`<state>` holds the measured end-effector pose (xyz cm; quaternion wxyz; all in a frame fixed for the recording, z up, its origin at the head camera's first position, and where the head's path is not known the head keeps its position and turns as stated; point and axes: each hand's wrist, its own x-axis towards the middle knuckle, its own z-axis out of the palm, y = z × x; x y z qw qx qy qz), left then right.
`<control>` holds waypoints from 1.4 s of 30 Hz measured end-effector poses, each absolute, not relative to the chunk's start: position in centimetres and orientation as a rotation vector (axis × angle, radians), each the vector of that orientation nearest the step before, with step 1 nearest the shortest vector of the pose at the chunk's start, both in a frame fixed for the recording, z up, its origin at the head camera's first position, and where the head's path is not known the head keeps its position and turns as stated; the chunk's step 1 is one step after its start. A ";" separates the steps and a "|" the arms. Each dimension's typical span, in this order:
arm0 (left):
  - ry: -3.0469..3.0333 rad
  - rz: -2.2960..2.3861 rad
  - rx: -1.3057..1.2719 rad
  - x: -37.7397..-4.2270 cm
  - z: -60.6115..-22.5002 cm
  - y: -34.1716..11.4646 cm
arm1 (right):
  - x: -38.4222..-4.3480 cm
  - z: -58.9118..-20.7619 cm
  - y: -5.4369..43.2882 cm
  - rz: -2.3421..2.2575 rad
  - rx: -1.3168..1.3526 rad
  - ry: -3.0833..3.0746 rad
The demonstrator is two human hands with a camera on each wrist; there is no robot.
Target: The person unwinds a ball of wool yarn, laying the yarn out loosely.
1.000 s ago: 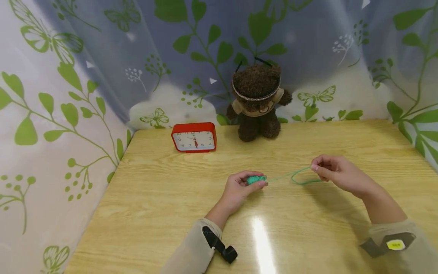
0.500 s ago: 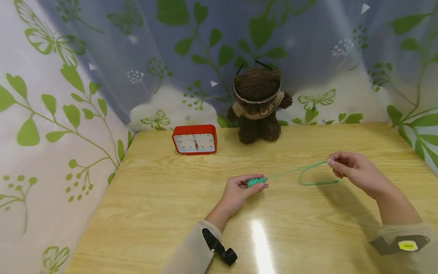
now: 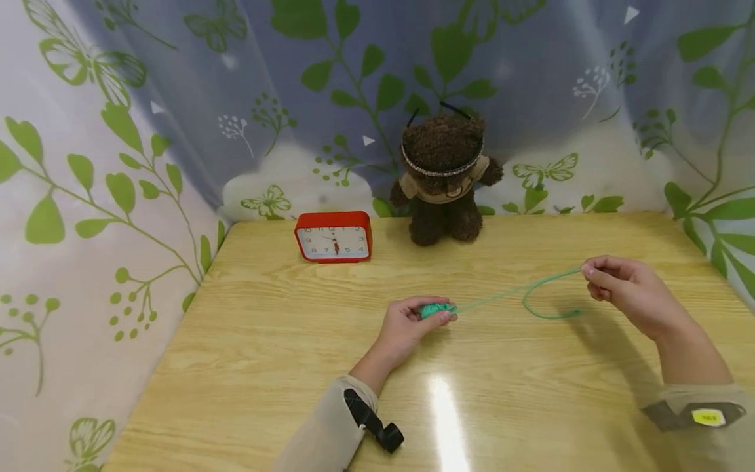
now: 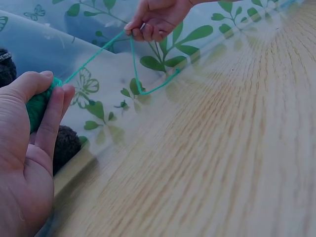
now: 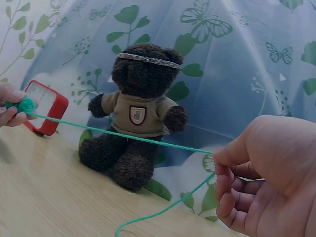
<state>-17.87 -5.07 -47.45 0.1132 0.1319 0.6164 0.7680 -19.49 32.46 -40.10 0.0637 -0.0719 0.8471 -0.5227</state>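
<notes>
My left hand (image 3: 409, 328) holds a small wound bundle of green cord (image 3: 435, 311) between thumb and fingers, just above the table. From the bundle a strand of cord (image 5: 123, 134) runs nearly straight across to my right hand (image 3: 637, 295), which pinches it between thumb and index finger. Past that pinch the loose tail (image 4: 157, 90) hangs down and bends, its end knotted or thickened. In the right wrist view the bundle (image 5: 22, 104) shows at the left edge, partly covered by fingers.
A red alarm clock (image 3: 333, 237) stands at the back left of the wooden table (image 3: 265, 367). Behind the hands a brown teddy bear (image 3: 444, 177) in a tan shirt leans near the patterned curtain (image 3: 330, 85).
My right hand has moved right and slightly away, drawing more cord out between the hands. The loose tail has shifted right with it. My left hand stays nearly in place.
</notes>
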 end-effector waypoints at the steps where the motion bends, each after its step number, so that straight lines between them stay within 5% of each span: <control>1: 1.807 2.251 0.394 -17.9 -47.5 -5.1 | -19.5 -40.2 32.7 -1.589 -0.220 2.553; 20: 1.819 2.246 0.396 -18.0 -47.4 -5.2 | -20.0 -41.2 35.1 -1.898 -0.035 2.385; 42: 1.796 2.228 0.436 -18.0 -47.6 -5.0 | -20.3 -43.9 36.7 -1.130 -0.188 2.673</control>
